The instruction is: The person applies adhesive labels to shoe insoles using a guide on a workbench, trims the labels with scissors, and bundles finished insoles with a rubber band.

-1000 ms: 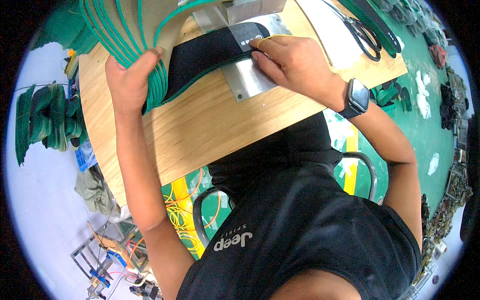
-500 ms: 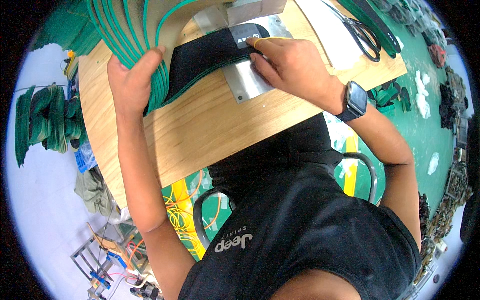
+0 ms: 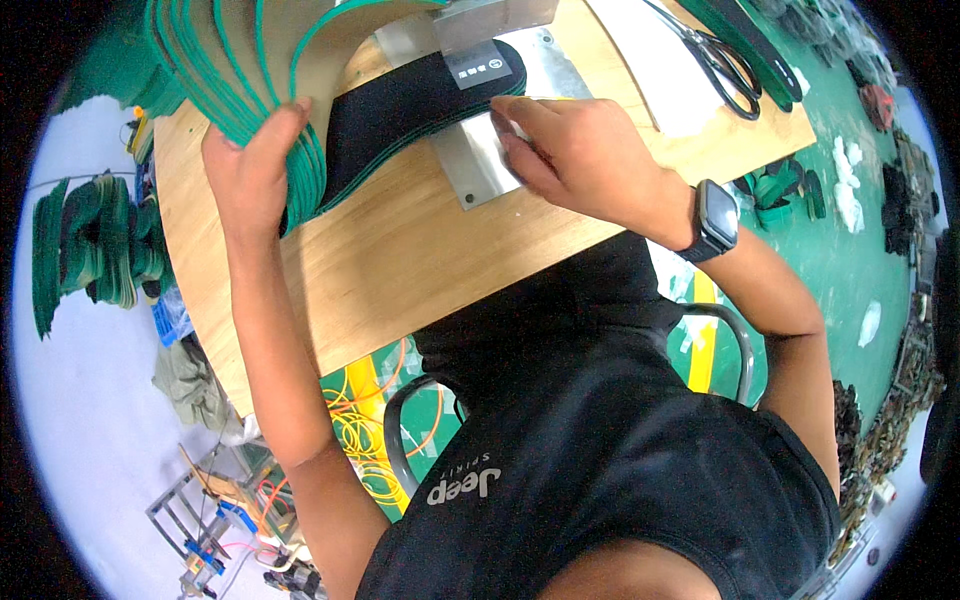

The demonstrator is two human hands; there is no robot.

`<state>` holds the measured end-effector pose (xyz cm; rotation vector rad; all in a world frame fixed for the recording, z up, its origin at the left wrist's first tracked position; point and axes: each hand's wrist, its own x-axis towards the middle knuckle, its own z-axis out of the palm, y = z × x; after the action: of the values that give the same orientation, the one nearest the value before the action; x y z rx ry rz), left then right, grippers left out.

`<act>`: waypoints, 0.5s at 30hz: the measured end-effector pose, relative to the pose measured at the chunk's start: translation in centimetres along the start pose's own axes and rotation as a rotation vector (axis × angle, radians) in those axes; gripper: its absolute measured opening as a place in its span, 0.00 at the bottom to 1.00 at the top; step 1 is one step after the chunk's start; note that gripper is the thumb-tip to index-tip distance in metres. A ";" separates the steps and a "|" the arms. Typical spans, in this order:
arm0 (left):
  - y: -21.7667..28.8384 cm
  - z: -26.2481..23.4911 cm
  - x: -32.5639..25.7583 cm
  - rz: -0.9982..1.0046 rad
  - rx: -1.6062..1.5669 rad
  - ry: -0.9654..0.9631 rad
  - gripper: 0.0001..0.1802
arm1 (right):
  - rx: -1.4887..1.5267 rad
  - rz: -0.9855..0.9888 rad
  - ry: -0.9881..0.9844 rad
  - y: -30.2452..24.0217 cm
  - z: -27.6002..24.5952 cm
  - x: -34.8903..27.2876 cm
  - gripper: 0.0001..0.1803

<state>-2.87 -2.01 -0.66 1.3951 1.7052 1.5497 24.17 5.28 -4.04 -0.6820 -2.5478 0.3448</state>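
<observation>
A black insole (image 3: pixel 400 115) is being held flat on a metal plate (image 3: pixel 480 165) on the wooden table (image 3: pixel 400 250), its toe end lying under the metal block (image 3: pixel 495 20) of a press at the far edge. The right hand (image 3: pixel 580 155) is being rested on the plate just right of the insole, its fingers (image 3: pixel 515 110) pressed together and curled, their tips touching the insole's right edge beside a small grey label (image 3: pixel 482 68). Whether anything is being pinched beneath them cannot be told. A dark watch (image 3: pixel 715 220) is being worn on that wrist.

The left hand (image 3: pixel 250 165) is being laid on a fanned stack of green-edged insoles (image 3: pixel 240 70) at the table's left, fingers spread over the top and the thumb (image 3: pixel 285 120) hooked on the near edge. The black insole's heel end is lying against this stack, just right of the left hand, so the insole is spanning the gap between both hands.

Scissors (image 3: pixel 720 65) are lying on a white sheet (image 3: pixel 660 80) at the far right, well apart from the hands.
</observation>
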 end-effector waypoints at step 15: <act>0.4 0.9 -0.4 -0.018 0.069 0.097 0.13 | 0.079 0.236 0.383 7.0 -8.5 -4.5 0.28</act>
<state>-1.84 -1.98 -0.59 1.3536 1.8399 1.5858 34.75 9.80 -0.96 -0.9239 -2.0879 0.3532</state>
